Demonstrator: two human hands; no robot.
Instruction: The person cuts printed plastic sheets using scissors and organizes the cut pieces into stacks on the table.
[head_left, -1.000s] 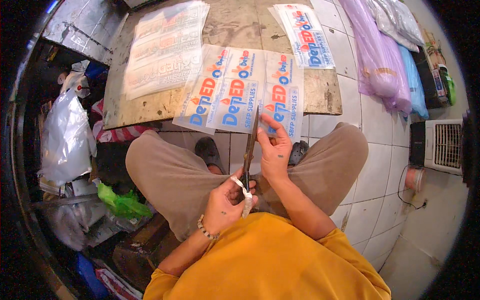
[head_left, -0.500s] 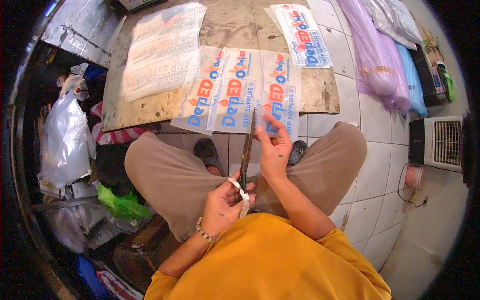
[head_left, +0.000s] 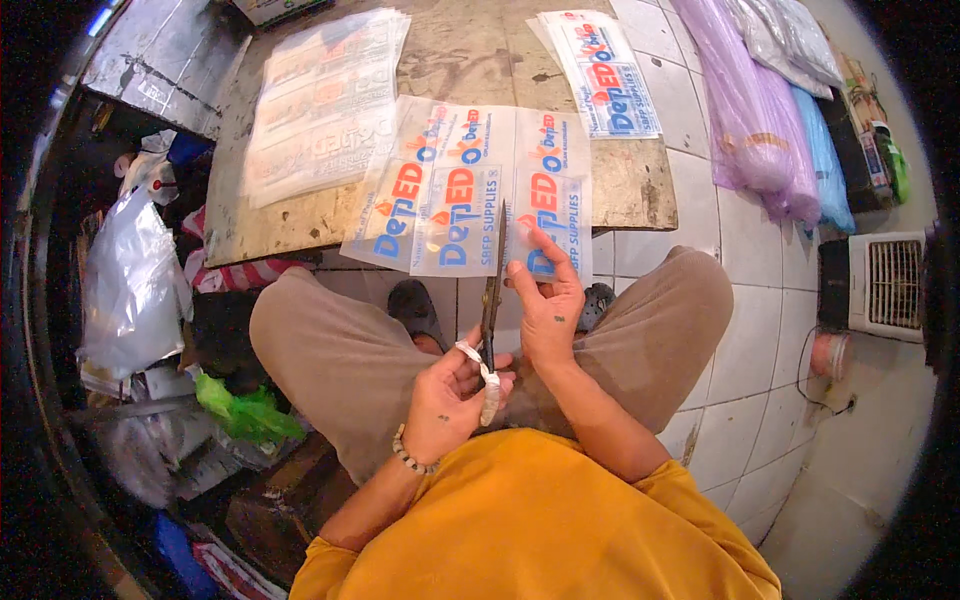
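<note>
My left hand (head_left: 446,408) is closed round the handles of dark scissors (head_left: 492,298), whose grips are wrapped in white material. The long blades point away from me and lie along the line between the middle and right printed panels of a clear plastic sheet (head_left: 480,135). With its thumb and fingers, my right hand (head_left: 550,308) holds the near edge of the right panel, just right of the blades. Blue and red print covers the sheet, which overhangs the near edge of a worn wooden table (head_left: 300,222). How far the blades are apart is not plain.
Printed plastic sheets (head_left: 320,120) are piled at the table's left. A smaller stack of cut pieces (head_left: 600,75) lies at its far right. Purple plastic rolls (head_left: 750,130) rest on the right floor, and clear plastic bags (head_left: 130,290) hang at left.
The scissors have shifted slightly away from me, and their tip now shows farther up, over the sheet. My right hand keeps its hold, nearly in the same place.
</note>
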